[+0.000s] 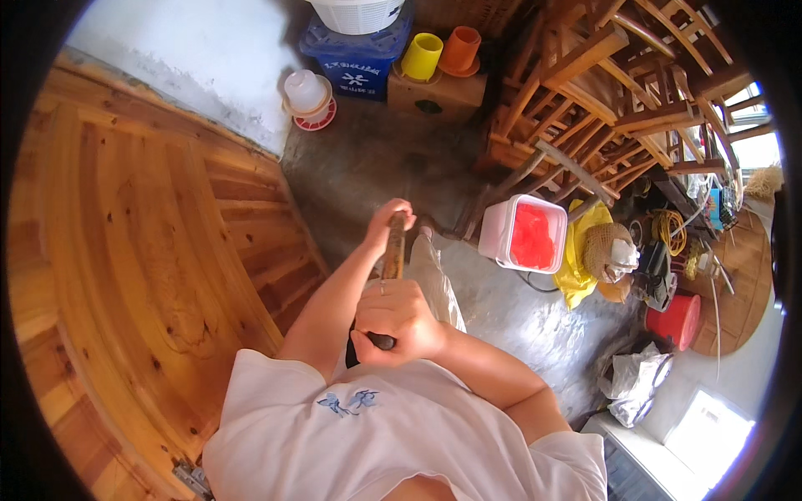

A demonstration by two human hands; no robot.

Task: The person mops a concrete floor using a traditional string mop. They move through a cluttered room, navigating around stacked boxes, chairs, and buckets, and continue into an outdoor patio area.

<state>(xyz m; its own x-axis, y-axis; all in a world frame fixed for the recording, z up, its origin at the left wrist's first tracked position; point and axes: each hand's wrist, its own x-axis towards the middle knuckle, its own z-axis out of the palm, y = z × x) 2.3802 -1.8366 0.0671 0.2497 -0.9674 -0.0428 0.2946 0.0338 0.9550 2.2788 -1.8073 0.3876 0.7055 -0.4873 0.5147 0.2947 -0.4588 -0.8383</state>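
Note:
A long wooden pole [393, 260] stands in front of my body, its worn brown shaft pointing away from me. My left hand [391, 224] is wrapped round it farther down, at the end of my stretched-out arm. Close to my chest, my right hand [398, 321] grips the same pole near its dark rounded top end, thumb beside it. Whatever is at the pole's far end is hidden behind my left hand. Just right of the pole, a pale trouser leg [436, 271] of mine shows.
A panelled wooden door [159, 250] fills the left. Ahead are a blue bin [355, 63], a cardboard box [434, 96] bearing yellow and orange pots, and a white-and-red feeder [307, 96]. Stacked wooden chairs [585, 83], a white bucket [493, 230] with red inside and a red bucket [673, 321] line the right.

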